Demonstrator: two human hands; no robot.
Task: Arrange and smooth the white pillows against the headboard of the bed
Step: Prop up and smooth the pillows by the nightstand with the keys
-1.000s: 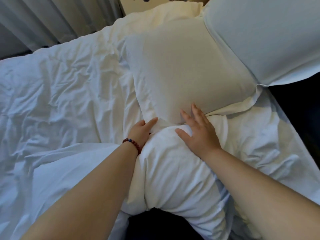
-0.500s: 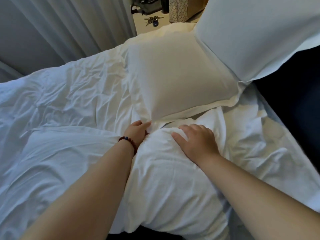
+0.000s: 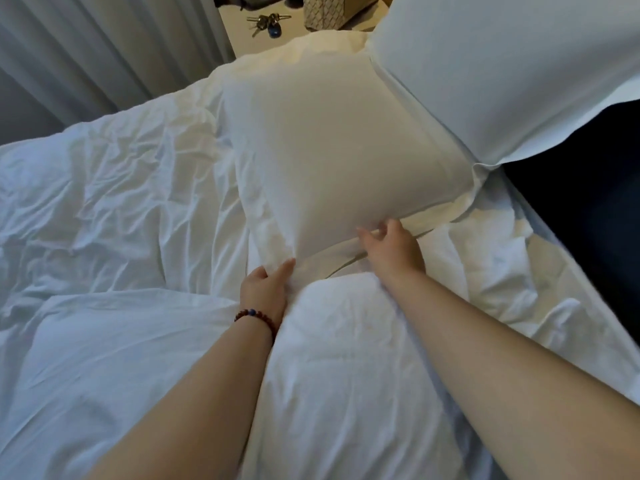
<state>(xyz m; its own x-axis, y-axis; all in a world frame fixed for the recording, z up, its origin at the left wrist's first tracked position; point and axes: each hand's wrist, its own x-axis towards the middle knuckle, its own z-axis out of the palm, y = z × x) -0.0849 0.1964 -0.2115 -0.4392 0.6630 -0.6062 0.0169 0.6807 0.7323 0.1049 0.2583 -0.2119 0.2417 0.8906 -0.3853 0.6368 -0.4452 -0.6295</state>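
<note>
Three white pillows lie on the bed. The near pillow (image 3: 346, 368) is crumpled and lies between my forearms. The middle pillow (image 3: 329, 150) lies flat beyond it. The far pillow (image 3: 502, 64) leans against the dark headboard (image 3: 595, 237) at the right. My left hand (image 3: 265, 289), with a bead bracelet at the wrist, holds the near pillow's top left corner; its thumb lies along the fabric and its fingers curl out of sight. My right hand (image 3: 391, 249) touches the middle pillow's lower edge with loosely spread fingers.
A wrinkled white duvet (image 3: 104, 220) covers the bed to the left. Pale curtains (image 3: 104, 46) hang at the far left. Keys (image 3: 268, 22) and a patterned box (image 3: 325, 10) sit on a surface beyond the bed.
My right hand left the top of the near pillow, moved forward to the middle pillow's lower edge and spread its fingers. My left hand stayed at the near pillow's corner.
</note>
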